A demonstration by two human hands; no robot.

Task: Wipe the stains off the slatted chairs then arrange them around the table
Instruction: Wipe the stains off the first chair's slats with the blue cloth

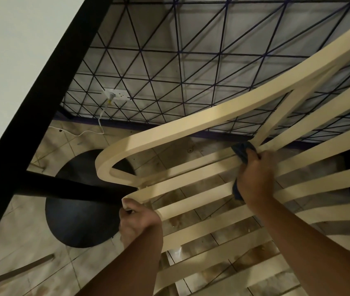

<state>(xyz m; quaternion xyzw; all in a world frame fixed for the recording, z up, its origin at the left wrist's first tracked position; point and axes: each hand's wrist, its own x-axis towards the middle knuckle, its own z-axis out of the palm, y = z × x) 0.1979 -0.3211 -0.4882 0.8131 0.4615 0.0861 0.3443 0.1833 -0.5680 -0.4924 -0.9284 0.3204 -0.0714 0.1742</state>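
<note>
A cream slatted chair [191,120] fills the right and middle of the head view, its curved armrest arching up to the right and its seat slats running across below. My left hand [138,218] grips the front edge of the seat near the armrest's base. My right hand [255,178] holds a dark blue cloth [243,151] pressed against the slats where the seat meets the backrest. Most of the cloth is hidden under my fingers.
A table with a white top and black edge [41,86] slants across the left, its black leg and round black base [78,210] on the stained tile floor [31,242]. Behind stands a black wire-grid panel [169,60], with a wall socket and white cable [114,96].
</note>
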